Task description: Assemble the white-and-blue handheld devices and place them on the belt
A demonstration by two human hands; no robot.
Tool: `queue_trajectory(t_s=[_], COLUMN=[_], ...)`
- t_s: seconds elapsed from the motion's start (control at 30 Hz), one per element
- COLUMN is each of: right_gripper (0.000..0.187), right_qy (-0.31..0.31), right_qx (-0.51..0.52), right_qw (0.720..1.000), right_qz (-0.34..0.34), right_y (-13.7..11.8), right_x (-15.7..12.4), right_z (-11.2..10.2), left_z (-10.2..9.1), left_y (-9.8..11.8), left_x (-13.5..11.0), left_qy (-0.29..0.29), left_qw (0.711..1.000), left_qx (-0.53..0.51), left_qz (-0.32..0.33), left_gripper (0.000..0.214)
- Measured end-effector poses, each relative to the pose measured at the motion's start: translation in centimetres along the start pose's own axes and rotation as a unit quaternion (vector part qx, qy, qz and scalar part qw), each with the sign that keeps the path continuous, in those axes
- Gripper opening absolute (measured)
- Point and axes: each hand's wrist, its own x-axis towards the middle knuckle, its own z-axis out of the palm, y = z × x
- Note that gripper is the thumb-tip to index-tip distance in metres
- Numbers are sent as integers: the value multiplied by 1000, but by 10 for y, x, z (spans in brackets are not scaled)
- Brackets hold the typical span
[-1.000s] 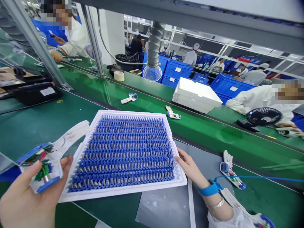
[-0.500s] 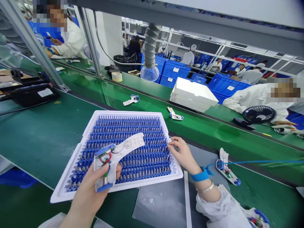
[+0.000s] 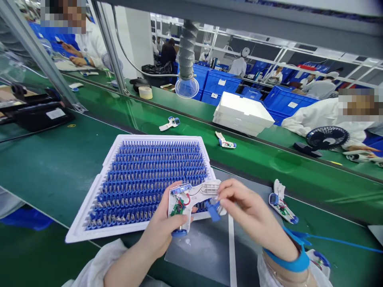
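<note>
My left hand (image 3: pixel 161 221) grips an opened white handheld device housing (image 3: pixel 196 192), shaped like a forehead thermometer, with green circuit board, red wire and blue end pieces exposed. Its handle points right, towards my right hand (image 3: pixel 242 203). Between the thumb and fingers of that hand is a small blue plastic part (image 3: pixel 213 211) with a metal piece, just below the handle's end. Whether the part touches the housing I cannot tell. Behind both hands lies a white tray (image 3: pixel 98 191) with rows of similar blue parts carrying metal pieces.
More half-housings lie on the green belt (image 3: pixel 191 137) and at right (image 3: pixel 283 203). A grey mat (image 3: pixel 203 247) lies under my hands. A blue wrist cord (image 3: pixel 344 243) trails right. Beyond are white stacked boxes (image 3: pixel 243 113), a black fan (image 3: pixel 327 139), an extraction hose (image 3: pixel 188 52) and co-workers.
My right hand has come from the tray's right edge to the housing's handle with a blue part. My left hand has moved the housing right and lower, turning its handle more level.
</note>
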Motion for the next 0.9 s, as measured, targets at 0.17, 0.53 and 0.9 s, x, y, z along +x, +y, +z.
queue_trajectory(t_s=[0.17, 0.53, 0.9], right_gripper=[16, 16, 21], right_qy=[-79, -43, 31], right_qx=[-8, -46, -301], right_qw=[997, 998, 948], right_qz=[9, -10, -97], right_y=[-8, -1, 12], right_x=[-13, -27, -49], right_z=[10, 5, 22], left_z=[12, 22, 29], left_y=[-16, -30, -31], left_x=[3, -4, -3], left_qy=[-82, -97, -60], left_qw=[996, 994, 998], left_qx=[-3, 44, -4], left_qz=[-22, -11, 25], left_gripper=[79, 69, 61])
